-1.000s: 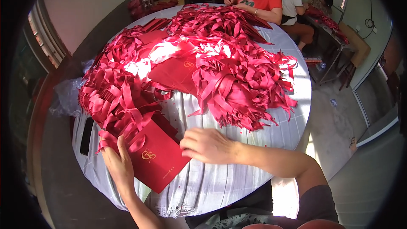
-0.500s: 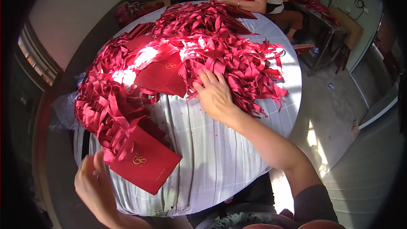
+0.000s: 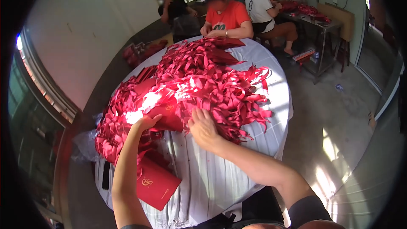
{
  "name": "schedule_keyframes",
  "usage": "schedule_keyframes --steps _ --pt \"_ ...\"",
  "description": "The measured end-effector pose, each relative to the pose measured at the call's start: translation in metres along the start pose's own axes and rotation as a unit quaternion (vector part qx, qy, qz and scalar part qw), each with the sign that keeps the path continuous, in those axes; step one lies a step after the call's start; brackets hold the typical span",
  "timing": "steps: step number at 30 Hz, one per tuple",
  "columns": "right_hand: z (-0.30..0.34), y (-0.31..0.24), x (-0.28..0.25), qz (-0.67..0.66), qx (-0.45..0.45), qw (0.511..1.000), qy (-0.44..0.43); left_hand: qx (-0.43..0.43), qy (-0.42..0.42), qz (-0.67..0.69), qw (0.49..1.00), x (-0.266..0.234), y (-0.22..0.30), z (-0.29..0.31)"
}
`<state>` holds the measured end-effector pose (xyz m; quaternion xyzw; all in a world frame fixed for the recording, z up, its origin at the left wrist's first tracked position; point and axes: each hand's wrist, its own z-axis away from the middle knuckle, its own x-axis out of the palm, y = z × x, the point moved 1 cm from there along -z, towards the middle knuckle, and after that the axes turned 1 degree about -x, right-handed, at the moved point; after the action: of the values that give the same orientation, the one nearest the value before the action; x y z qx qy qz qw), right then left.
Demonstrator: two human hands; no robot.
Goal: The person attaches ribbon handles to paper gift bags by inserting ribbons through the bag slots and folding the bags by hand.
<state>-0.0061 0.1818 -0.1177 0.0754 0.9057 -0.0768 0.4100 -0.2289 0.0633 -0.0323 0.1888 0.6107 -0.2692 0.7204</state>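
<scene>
A flat red paper bag point(image 3: 171, 122) with a gold emblem lies in the middle of the table, among heaped red ribbons. At this bag's left edge is my left hand point(image 3: 147, 122); most of its fingers are hidden, so whether it grips the bag is unclear. My right hand point(image 3: 204, 130) rests on the ribbon heap point(image 3: 229, 101) just right of the bag, its fingers spread and lying flat. Nearer to me, another red bag point(image 3: 157, 184) with a gold emblem lies on the cloth, partly behind my left forearm.
A pale cloth covers the round table point(image 3: 212, 186). More ribboned bags point(image 3: 203, 55) pile up at the far side, where a person in a red shirt point(image 3: 231, 17) works. Clear plastic point(image 3: 85, 144) hangs by the left edge. Others sit beyond, near a metal table point(image 3: 326, 25).
My left hand has moved from the near left, beside the front bag, up to the middle bag. My right hand stays on the ribbons. The view has tilted up, showing more of the room.
</scene>
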Motion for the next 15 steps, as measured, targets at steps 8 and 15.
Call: schedule_keyframes --steps 8,15 --pt "-0.001 -0.004 -0.024 0.064 -0.021 0.996 -0.063 -0.088 -0.005 0.171 0.981 -0.012 0.004 0.005" --pt "-0.005 -0.011 0.012 0.022 0.027 0.999 -0.006 -0.059 -0.008 0.349 0.935 0.003 -0.013 -0.006"
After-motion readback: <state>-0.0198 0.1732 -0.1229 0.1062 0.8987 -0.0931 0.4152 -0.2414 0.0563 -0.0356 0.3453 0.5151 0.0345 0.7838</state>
